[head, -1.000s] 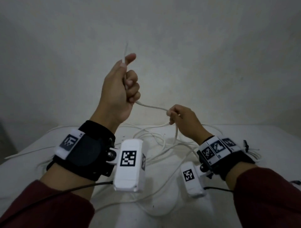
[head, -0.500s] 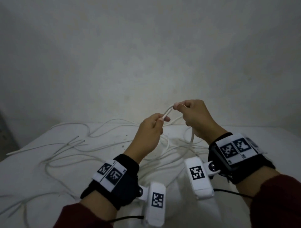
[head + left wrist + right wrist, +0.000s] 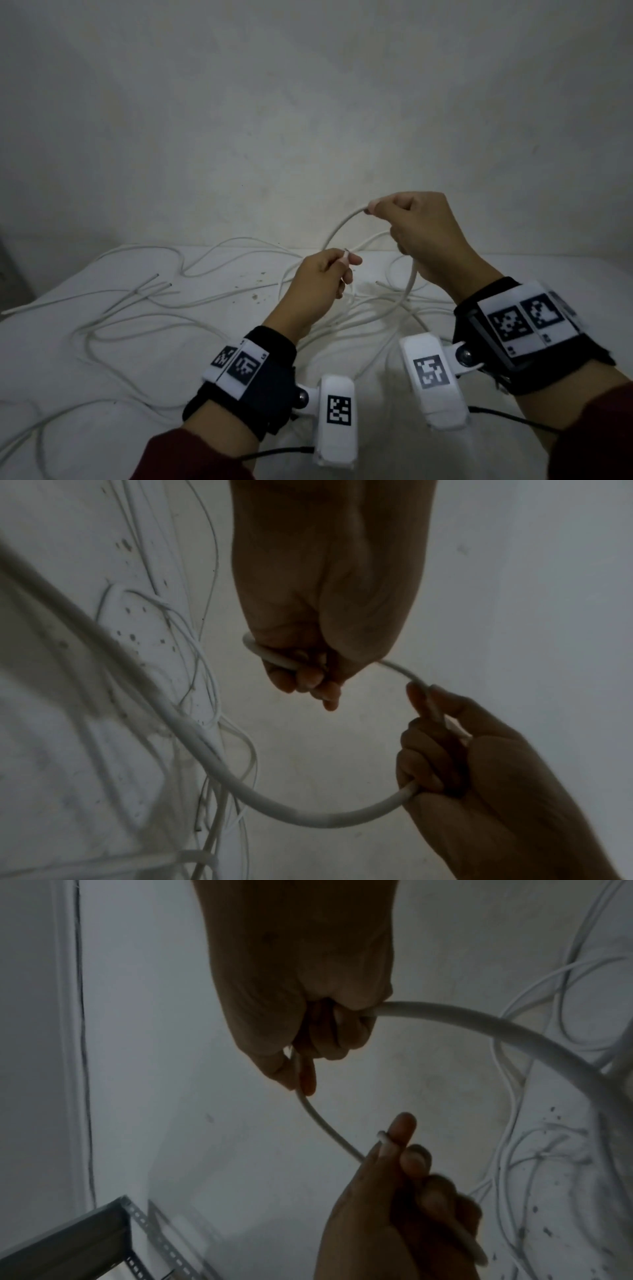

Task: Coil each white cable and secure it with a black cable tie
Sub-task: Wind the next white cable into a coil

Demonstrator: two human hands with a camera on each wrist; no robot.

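I hold one white cable (image 3: 337, 231) in the air above the table, between both hands. My left hand (image 3: 346, 260) pinches the cable's cut end between thumb and forefinger, and the tip (image 3: 382, 1135) pokes out past the finger. My right hand (image 3: 373, 207) is higher and to the right. It grips the same cable in curled fingers, thumb and forefinger at the top. A short arc of cable joins the two hands. From under the right fist the cable (image 3: 412, 279) drops in a wide curve (image 3: 308, 821) to the table.
Several loose white cables (image 3: 144, 301) sprawl tangled over the white table (image 3: 68, 359), mostly left and centre, with dark specks near the middle. A plain wall stands close behind. A slotted metal shelf frame (image 3: 103, 1231) shows at the left in the right wrist view.
The left hand came down from head height to just above the table. The right hand rose and met it. They now stand slightly apart, with a cable arc between them.
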